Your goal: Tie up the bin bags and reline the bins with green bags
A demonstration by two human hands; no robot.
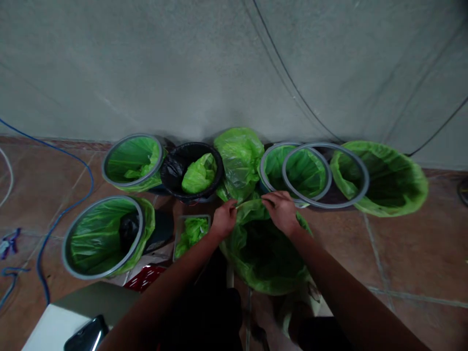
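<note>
My left hand (224, 219) and my right hand (281, 211) are both closed on the far rim of a green plastic bag (263, 253) that lines a bin right in front of me. The fingers pinch the thin plastic at the bag's upper edge, a hand's width apart. The bag's mouth is open and dark inside. The bin under it is mostly hidden by the bag and my arms.
Several bins lined with green bags stand along the grey wall: two with grey rings at left (131, 161) (102, 236), a black bin (192, 170), a loose grey ring (325, 175), a wide green-lined bin (387, 178). A blue cable (58, 214) runs over the tiled floor at left.
</note>
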